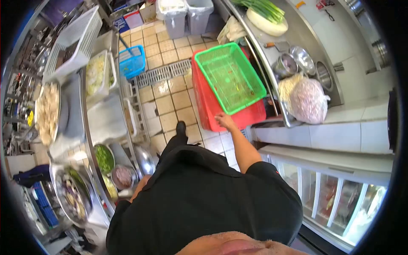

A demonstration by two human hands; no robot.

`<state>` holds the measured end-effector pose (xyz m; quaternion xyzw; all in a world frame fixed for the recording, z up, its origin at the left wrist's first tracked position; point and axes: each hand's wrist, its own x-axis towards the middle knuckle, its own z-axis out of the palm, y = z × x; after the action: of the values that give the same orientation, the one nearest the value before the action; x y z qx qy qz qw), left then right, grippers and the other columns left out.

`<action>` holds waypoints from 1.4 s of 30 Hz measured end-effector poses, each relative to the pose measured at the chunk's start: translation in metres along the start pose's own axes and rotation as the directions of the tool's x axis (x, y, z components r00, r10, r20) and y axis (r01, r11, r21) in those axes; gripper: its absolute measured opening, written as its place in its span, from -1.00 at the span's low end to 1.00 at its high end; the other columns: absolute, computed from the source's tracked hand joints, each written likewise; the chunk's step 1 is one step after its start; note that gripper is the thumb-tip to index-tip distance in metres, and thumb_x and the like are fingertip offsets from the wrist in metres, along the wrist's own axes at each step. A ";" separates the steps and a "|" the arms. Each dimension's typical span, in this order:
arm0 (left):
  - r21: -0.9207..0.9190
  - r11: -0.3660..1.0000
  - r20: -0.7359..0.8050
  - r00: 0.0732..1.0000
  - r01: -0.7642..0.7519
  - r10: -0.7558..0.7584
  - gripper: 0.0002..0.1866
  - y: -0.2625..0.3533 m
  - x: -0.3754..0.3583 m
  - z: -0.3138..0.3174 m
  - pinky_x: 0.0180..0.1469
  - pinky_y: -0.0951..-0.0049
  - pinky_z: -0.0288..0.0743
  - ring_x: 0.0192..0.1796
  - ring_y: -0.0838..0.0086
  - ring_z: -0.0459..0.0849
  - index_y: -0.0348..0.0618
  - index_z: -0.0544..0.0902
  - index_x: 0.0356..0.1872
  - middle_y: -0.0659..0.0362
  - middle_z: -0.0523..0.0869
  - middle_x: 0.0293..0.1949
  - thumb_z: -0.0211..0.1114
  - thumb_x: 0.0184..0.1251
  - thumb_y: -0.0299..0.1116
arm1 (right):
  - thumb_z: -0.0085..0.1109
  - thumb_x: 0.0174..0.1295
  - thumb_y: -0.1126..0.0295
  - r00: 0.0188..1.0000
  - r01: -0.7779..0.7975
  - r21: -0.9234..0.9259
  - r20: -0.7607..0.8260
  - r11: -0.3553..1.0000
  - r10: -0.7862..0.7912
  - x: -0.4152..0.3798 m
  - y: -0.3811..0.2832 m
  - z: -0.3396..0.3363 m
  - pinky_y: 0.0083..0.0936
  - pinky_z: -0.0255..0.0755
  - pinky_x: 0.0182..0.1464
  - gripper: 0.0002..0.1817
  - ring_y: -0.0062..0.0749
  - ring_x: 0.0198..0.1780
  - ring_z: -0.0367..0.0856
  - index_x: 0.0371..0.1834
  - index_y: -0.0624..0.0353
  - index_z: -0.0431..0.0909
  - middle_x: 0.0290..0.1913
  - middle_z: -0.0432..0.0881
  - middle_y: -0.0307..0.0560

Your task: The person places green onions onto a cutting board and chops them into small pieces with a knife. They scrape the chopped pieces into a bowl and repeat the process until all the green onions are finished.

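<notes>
My right hand (224,121) hangs in front of me by the near edge of a green plastic basket (231,78). Its fingers are loosely bent and apart, and nothing shows in them. The basket sits on a red plastic container (250,117), and a few small scraps lie on its floor. Low on the left, part of my left hand (139,187) shows beside the counter, its fingers hidden. Nearest to it are a shiny metal bowl (145,160) and a container of pinkish food (123,176); contact with either cannot be made out.
Tiled floor (172,100) with a drain grate (163,73) runs ahead. Left shelves carry a white crate (74,44), chopped green vegetables (103,157) and a blue basket (132,62). The right counter holds metal bowls (302,60), a bagged pink food (309,100) and green onions (267,9).
</notes>
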<state>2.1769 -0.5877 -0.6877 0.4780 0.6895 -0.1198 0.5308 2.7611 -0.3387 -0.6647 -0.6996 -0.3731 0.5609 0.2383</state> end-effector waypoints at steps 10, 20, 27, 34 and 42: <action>-0.053 0.932 -0.292 0.898 -0.359 0.329 -0.68 0.310 0.336 -0.359 0.00 0.08 0.61 -0.05 0.02 0.79 -0.23 0.80 -0.08 -0.13 0.82 -0.12 0.40 0.27 -0.22 | 0.34 0.39 0.07 0.958 -0.273 0.203 -0.029 0.941 0.284 0.072 -0.078 -0.003 -0.19 0.63 -0.25 -0.62 -0.25 -0.29 0.76 0.01 0.15 0.76 -0.22 0.80 -0.08; 0.365 0.863 0.104 0.936 -0.350 0.336 -0.45 0.526 0.405 -0.520 0.13 0.23 0.67 0.01 0.14 0.81 -0.42 0.63 0.27 -0.11 0.82 0.03 0.42 0.37 -0.24 | 0.35 0.39 0.14 0.981 -0.107 0.304 -0.122 0.947 0.151 0.247 -0.270 -0.036 -0.42 0.60 -0.14 -0.62 -0.37 -0.25 0.76 0.06 0.22 0.70 -0.19 0.78 -0.09; 0.068 0.964 0.077 0.965 -0.257 0.251 -0.70 0.479 0.479 -0.604 -0.21 0.23 0.61 -0.34 0.32 0.72 -0.25 0.81 -0.05 0.07 0.79 -0.36 0.39 0.37 -0.23 | 0.31 0.42 0.17 0.955 -0.167 0.299 -0.187 0.939 0.230 0.310 -0.335 -0.075 -0.43 0.60 -0.04 -0.56 -0.39 -0.12 0.77 0.25 0.21 0.65 -0.05 0.78 -0.15; 0.442 0.859 0.377 0.923 -0.258 0.083 -0.70 0.535 0.590 -0.711 -0.16 0.17 0.62 -0.30 0.25 0.74 -0.22 0.81 -0.05 0.03 0.80 -0.33 0.29 0.47 -0.20 | 0.35 0.44 0.15 0.769 -0.145 0.631 -0.412 0.762 0.488 0.371 -0.357 -0.065 -0.47 0.57 -0.17 -0.61 -0.45 -0.22 0.74 0.14 0.22 0.70 -0.13 0.77 -0.19; 0.446 0.741 0.305 0.864 -0.501 0.400 -0.47 0.829 0.782 -0.841 -0.12 0.35 0.56 -0.12 0.44 0.74 -0.18 0.63 0.37 0.13 0.83 -0.08 0.26 0.51 -0.12 | 0.33 0.46 0.17 0.759 -0.273 0.687 -0.276 0.674 0.589 0.430 -0.445 0.018 -0.51 0.56 -0.17 -0.60 -0.52 -0.22 0.74 0.18 0.23 0.71 -0.14 0.79 -0.20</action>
<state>2.3258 0.8200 -0.7227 0.7404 0.4419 -0.2107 0.4605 2.6696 0.2699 -0.5955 -0.7691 0.0813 0.5003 0.3893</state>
